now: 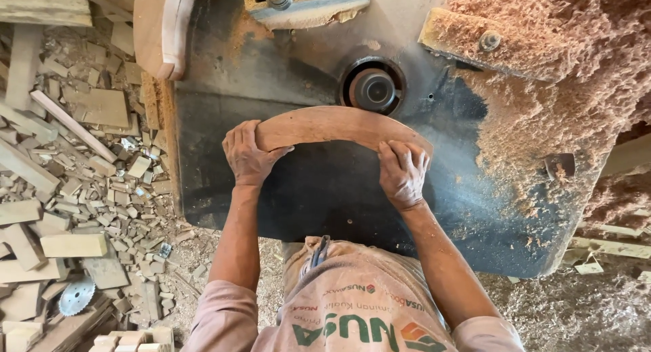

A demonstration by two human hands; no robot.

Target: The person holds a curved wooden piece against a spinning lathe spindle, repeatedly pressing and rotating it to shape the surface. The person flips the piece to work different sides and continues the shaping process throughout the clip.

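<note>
— Now, where was the curved wooden piece (339, 125)?

— It lay flat on the dark metal desk (325, 196), its arched edge just beside the round spindle (372, 89).

— And the grip on it?

— Left hand (247, 154) clasped the left end, fingers wrapped over the edge. Right hand (403, 172) pressed down on the right end, fingers spread, not clenched.

— Surroundings?

— Sawdust (556, 87) was heaped over the desk's right side. Wood offcuts (88, 182) covered the floor at left, with a circular saw blade (76, 296) lying among them.
</note>
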